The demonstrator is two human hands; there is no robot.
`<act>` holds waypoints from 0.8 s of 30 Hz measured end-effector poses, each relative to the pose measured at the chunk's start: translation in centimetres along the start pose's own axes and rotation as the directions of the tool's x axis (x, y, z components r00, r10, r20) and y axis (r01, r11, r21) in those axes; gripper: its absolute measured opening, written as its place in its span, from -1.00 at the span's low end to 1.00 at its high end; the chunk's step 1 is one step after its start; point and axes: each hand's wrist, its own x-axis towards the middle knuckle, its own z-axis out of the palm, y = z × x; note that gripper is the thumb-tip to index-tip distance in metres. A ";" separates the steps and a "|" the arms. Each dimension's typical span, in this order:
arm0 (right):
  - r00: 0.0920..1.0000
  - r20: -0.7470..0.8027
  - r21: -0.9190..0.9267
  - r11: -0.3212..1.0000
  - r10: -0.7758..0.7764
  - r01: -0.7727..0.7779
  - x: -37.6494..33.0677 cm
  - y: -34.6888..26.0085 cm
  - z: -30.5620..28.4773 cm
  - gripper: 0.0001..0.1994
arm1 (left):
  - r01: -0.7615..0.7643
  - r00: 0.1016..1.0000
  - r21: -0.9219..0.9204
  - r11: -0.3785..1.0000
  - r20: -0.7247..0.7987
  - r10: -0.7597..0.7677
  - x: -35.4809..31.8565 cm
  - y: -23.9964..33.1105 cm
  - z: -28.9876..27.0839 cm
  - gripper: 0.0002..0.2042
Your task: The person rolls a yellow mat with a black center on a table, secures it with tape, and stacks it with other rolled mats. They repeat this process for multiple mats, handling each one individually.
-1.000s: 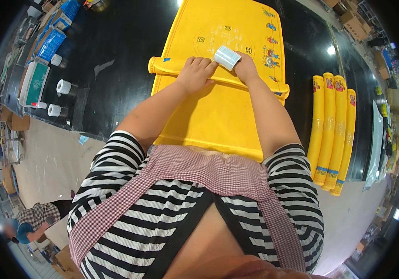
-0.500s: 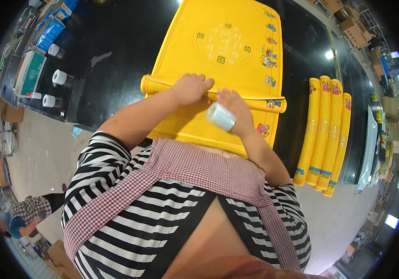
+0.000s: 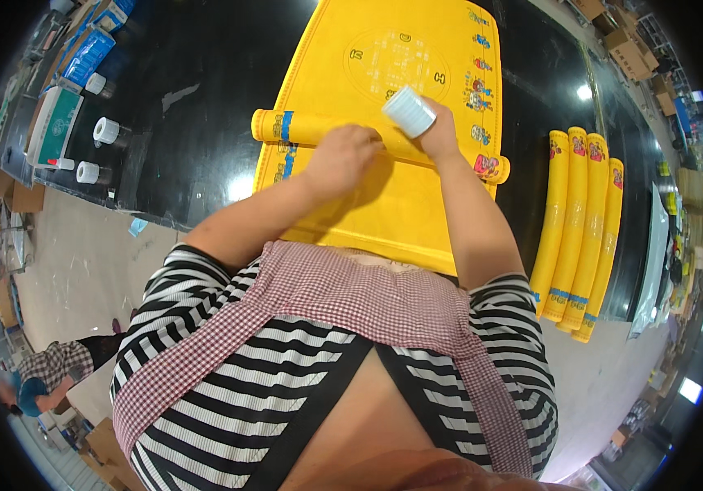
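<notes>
A yellow printed mat (image 3: pixel 384 200) lies spread on the black table in front of me. Across it rests a rolled-up yellow mat (image 3: pixel 310 128), with a blue print near its left end and a pink figure near its right. My left hand (image 3: pixel 341 160) is at the near side of the roll, fingers bent and pressed together. What its fingertips pinch, if anything, is hidden. My right hand (image 3: pixel 440 131) is closed round a whitish roll of tape (image 3: pixel 410 112), held tilted above the rolled mat.
Several finished yellow rolls (image 3: pixel 576 229) lie side by side at the right. Small white rolls (image 3: pixel 106 130) stand along the table's left edge, beside a green-and-white box (image 3: pixel 56 127). A person (image 3: pixel 48 380) is farther off at lower left. Cartons (image 3: pixel 628 53) are stacked beyond the table.
The mat's roll has turned, so the blue and pink prints now face up and the loose edge no longer shows. My right hand has lifted the tape up and away; my left hand has moved nearer.
</notes>
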 end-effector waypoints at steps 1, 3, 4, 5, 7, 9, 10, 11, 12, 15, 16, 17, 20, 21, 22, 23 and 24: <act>0.998 -0.031 0.045 0.998 0.049 -0.047 1.8 1.7 -0.2 -0.63 | 0.008 0.998 0.100 0.995 -0.063 -0.002 0.2 1.5 0.5 -0.54; 0.987 -0.065 0.145 0.980 0.147 -0.137 4.4 3.3 -0.1 -0.58 | 0.042 0.996 0.206 0.978 -0.081 -0.026 0.9 1.1 1.3 -0.44; 0.997 -0.052 0.068 0.997 0.049 -0.046 4.9 3.6 -0.3 -0.58 | 0.063 0.995 0.257 0.964 -0.091 -0.040 1.2 0.8 1.7 -0.39; 0.998 -0.035 -0.008 0.999 -0.046 0.046 5.1 3.9 -0.6 -0.58 | 0.074 0.996 0.277 0.958 -0.077 -0.054 2.1 -0.1 2.1 -0.36; 0.999 0.005 0.102 0.994 -0.037 0.037 4.9 4.4 -0.4 -0.54 | 0.100 0.995 0.311 0.945 -0.050 -0.089 5.1 -3.0 2.3 -0.29; 0.998 0.048 0.287 0.957 0.029 -0.042 3.2 5.3 0.3 -0.49 | 0.177 0.955 0.243 0.954 0.190 -0.226 9.1 -4.7 0.4 -0.30; 0.998 0.057 0.292 0.956 -0.002 -0.014 2.5 5.0 0.2 -0.47 | 0.220 0.910 0.213 0.952 0.306 -0.279 10.7 -5.6 -0.3 -0.31; 0.985 0.057 0.138 0.978 -0.163 0.154 1.5 2.9 0.4 -0.47 | 0.232 0.914 0.201 0.952 0.289 -0.284 11.0 -6.7 -0.3 -0.36; 0.949 0.063 -0.028 0.950 -0.308 0.311 0.7 1.6 0.2 -0.47 | 0.222 0.923 0.183 0.958 0.279 -0.267 11.6 -7.3 0.0 -0.41; 0.893 0.082 -0.205 0.869 -0.443 0.450 0.1 1.0 0.4 -0.50 | 0.151 0.947 0.186 0.971 0.253 -0.196 12.2 -8.7 0.9 -0.47; 0.900 0.093 -0.207 0.876 -0.426 0.436 -0.4 0.7 0.3 -0.52 | 0.119 0.954 0.198 0.973 0.249 -0.167 12.0 -8.9 1.1 -0.47; 0.907 0.105 -0.209 0.882 -0.409 0.422 -1.0 0.3 0.2 -0.54 | 0.104 0.954 0.183 0.978 0.259 -0.150 11.7 -8.7 1.5 -0.48; 0.897 0.171 -0.304 0.845 -0.407 0.441 -3.8 -2.2 -0.1 -0.55 | 0.091 0.949 0.112 0.990 0.290 -0.120 9.4 -6.1 0.6 -0.51; 0.891 0.204 -0.349 0.821 -0.405 0.452 -5.7 -3.2 -0.2 -0.55 | 0.109 0.945 0.064 0.992 0.302 -0.123 7.9 -4.3 -0.3 -0.50; 0.891 0.209 -0.324 0.831 -0.402 0.451 -7.9 -4.0 0.0 -0.55 | 0.132 0.941 0.015 0.991 0.314 -0.130 6.1 -2.5 -1.0 -0.50; 0.890 0.217 -0.298 0.841 -0.401 0.451 -10.2 -5.0 0.2 -0.56 | 0.151 0.934 -0.021 0.988 0.331 -0.136 4.0 -0.9 -1.5 -0.48; 0.892 0.223 -0.278 0.852 -0.392 0.444 -12.2 -5.5 0.3 -0.56 | 0.164 0.927 -0.062 0.984 0.352 -0.132 2.2 0.6 -1.7 -0.45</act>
